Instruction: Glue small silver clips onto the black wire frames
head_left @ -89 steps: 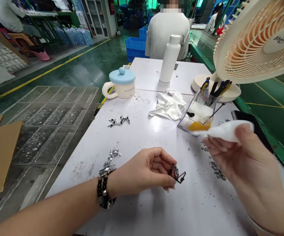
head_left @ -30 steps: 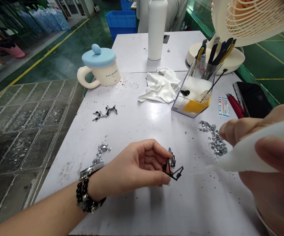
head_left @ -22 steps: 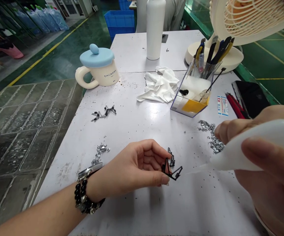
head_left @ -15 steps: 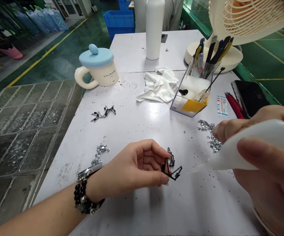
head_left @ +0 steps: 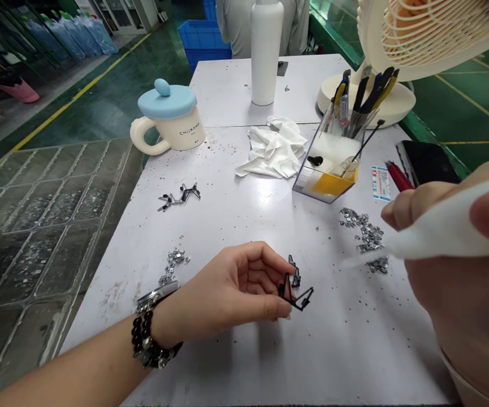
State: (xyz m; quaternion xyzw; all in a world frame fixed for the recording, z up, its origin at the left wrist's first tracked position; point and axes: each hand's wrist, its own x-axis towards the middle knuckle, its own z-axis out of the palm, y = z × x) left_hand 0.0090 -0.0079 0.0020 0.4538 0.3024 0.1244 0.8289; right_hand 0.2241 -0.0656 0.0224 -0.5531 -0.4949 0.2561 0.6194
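Observation:
Between thumb and fingers, my left hand (head_left: 244,288) pinches a small black angular plastic frame (head_left: 301,302) above the table. Just behind it is another small black part (head_left: 295,274); I cannot tell whether it touches the fingers. On the right, my right hand (head_left: 451,294) grips a white squeeze bottle (head_left: 448,229), its thin translucent nozzle pointing left, apart from the frame. Beyond the nozzle lies a heap of tiny silvery metal pieces (head_left: 369,234). A smaller heap of such pieces (head_left: 173,265) sits by my left wrist. More black frames (head_left: 180,196) lie farther left.
At the back stand a lidded mug (head_left: 180,127), a white bottle (head_left: 265,56), a crumpled white cloth (head_left: 276,148) and a clear tool holder (head_left: 327,164). A fan (head_left: 367,93) stands back right. A co-worker's grey clothing (head_left: 293,28) shows behind the table.
My right hand has drawn the squeeze bottle to the right and slightly up, away from the black frame. My left hand keeps its hold, almost still.

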